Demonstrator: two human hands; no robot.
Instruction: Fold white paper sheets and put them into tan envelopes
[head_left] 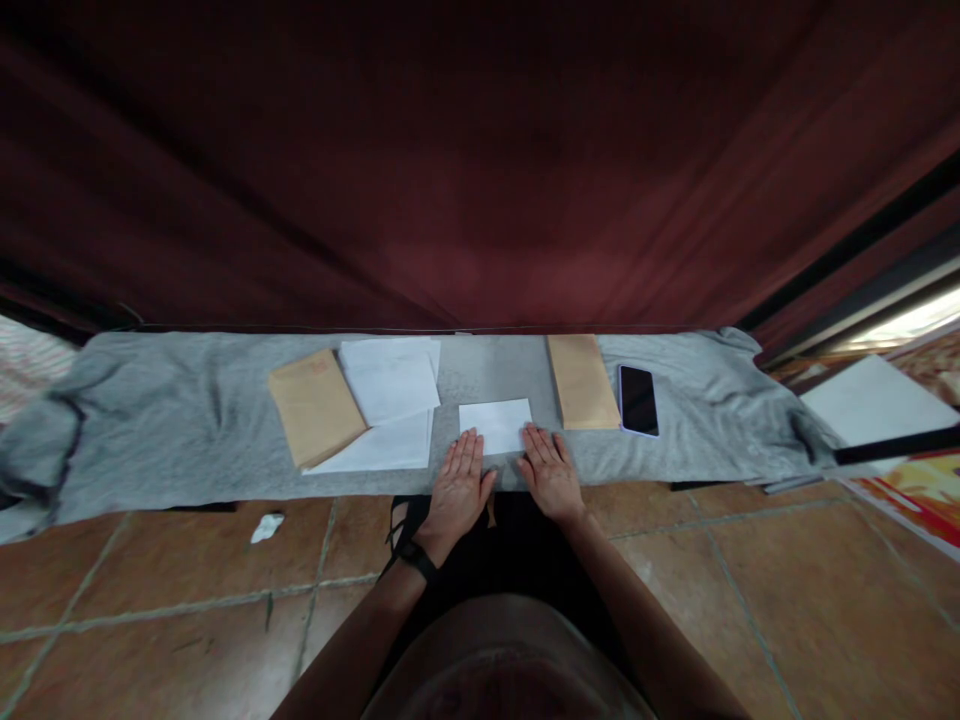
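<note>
A white piece of paper (496, 424), apparently folded, lies on the grey cloth in front of me. My left hand (459, 485) rests flat with its fingertips on the paper's lower left corner. On the lower right corner lie the fingertips of my right hand (552, 478), the fingers stretched out. Left of the paper are several loose white sheets (394, 385), partly under a brown envelope (316, 408). A second brown envelope (583, 385) lies to the right, beyond my right hand.
A dark-screened phone (638, 401) lies right of the second envelope. The narrow surface is covered with grey cloth (187, 420) and backs onto a dark red curtain (465, 180). A white board (877, 400) stands at far right. A crumpled white scrap (267, 527) is on the tiled floor.
</note>
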